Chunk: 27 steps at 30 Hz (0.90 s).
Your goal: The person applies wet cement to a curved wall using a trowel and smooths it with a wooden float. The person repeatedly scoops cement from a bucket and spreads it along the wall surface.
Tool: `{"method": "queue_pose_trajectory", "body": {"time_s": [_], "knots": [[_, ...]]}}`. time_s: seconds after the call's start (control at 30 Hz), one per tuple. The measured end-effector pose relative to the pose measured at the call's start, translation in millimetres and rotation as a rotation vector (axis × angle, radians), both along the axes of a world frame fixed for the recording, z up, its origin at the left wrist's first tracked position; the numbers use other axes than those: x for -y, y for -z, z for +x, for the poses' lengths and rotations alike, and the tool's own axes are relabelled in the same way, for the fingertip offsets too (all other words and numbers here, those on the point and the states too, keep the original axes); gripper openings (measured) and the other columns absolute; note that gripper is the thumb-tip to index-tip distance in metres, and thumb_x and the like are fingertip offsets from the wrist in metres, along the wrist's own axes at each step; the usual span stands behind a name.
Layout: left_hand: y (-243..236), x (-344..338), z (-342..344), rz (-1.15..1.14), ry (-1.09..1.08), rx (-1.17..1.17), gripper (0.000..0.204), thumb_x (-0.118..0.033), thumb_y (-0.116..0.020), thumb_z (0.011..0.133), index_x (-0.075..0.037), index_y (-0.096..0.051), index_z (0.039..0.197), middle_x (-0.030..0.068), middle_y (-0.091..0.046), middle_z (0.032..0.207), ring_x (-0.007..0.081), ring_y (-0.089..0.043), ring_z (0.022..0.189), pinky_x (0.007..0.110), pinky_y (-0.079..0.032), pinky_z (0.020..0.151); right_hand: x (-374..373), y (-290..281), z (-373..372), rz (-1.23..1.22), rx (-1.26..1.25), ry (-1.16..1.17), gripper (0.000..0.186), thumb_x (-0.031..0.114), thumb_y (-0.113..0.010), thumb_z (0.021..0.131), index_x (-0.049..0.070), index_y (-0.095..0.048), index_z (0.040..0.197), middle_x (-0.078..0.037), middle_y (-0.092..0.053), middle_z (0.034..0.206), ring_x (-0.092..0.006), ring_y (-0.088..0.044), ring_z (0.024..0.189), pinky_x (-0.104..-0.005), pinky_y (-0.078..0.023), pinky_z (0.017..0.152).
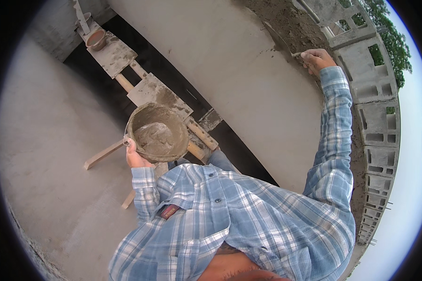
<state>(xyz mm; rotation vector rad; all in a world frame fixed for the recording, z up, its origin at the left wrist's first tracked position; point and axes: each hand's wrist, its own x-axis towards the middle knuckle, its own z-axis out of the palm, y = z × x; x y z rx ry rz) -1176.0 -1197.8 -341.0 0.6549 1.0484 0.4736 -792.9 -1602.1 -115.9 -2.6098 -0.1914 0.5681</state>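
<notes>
the left hand [137, 156] grasps the mortar bucket [176, 121] at the near left part of its rim, thumb near a thin wire bail [126, 139]; the bucket is round, its inner wall caked with grey-brown residue, and it is held in front of the torso, above the scaffold boards [157, 92]; a wet, lumpy mass of mortar [155, 136] lies at its bottom, with a paler, smoother patch; the right hand [318, 61], arm stretched far out, is clenched on the handle of a trowel [296, 55] at the upper right, its thin blade beside a coarse, crumbly mortar band [297, 23]; this band lies between a smooth, matte grey plastered wall [206, 51] and a curving-looking row of hollow concrete blocks [377, 112], their rectangular cavities showing; the boards are flat and mortar-splashed, over round wooden poles [199, 132]; a reddish-brown basin [96, 40] sits at their far end;

the fingers under the bucket are hidden, as is its outer base; the trowel blade shows almost edge-on, so its outline is hard to make out, and whether it touches the mortar i cannot tell; the dark gaps beside the boards hide what lies below; the block row is cut off at the top
</notes>
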Motion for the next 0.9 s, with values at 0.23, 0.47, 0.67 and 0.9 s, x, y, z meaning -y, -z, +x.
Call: {"method": "queue_pose_trajectory", "body": {"time_s": [0.23,0.47,0.67,0.9], "knots": [[9,-10,-8,-0.008,-0.02,-0.047,0.055,-0.034,-0.052,0.103,0.005,-0.044,0.141,0.0192,-0.051,0.141,0.0319,-0.053,0.128,0.048,-0.045,0.108,4,47,14,-0.046,0.205,-0.086,0.043,0.037,-0.062,0.089,0.001,-0.073,0.11,-0.009,-0.068,0.082,-0.0202,-0.064,0.069,-0.0358,-0.051,0.07],[22,-18,-26,-0.042,0.0,0.027,0.056,-0.035,-0.051,0.103,0.005,-0.043,0.142,0.019,-0.05,0.142,0.0321,-0.053,0.128,0.048,-0.045,0.109,24,48,7,-0.058,0.205,0.046,0.044,0.037,-0.064,0.089,0.0,-0.072,0.111,-0.011,-0.068,0.084,-0.0207,-0.065,0.07,-0.0342,-0.051,0.069],[27,-20,-23,-0.026,-0.005,-0.003,0.055,-0.033,-0.052,0.102,0.005,-0.044,0.141,0.018,-0.052,0.14,0.032,-0.053,0.127,0.048,-0.045,0.108,47,-17,-32,0.034,0.323,0.143,0.044,0.037,-0.064,0.09,-0.001,-0.071,0.112,-0.008,-0.067,0.084,-0.0181,-0.061,0.071,-0.0324,-0.051,0.069],[35,-27,-27,-0.058,0.025,0.047,0.054,-0.034,-0.053,0.102,0.004,-0.045,0.139,0.0188,-0.052,0.14,0.0337,-0.055,0.125,0.05,-0.047,0.107,21,-66,-85,-0.491,0.945,0.014,0.043,0.036,-0.067,0.088,0.001,-0.07,0.114,-0.015,-0.074,0.1,-0.0254,-0.07,0.089,-0.0364,-0.053,0.08]]}}
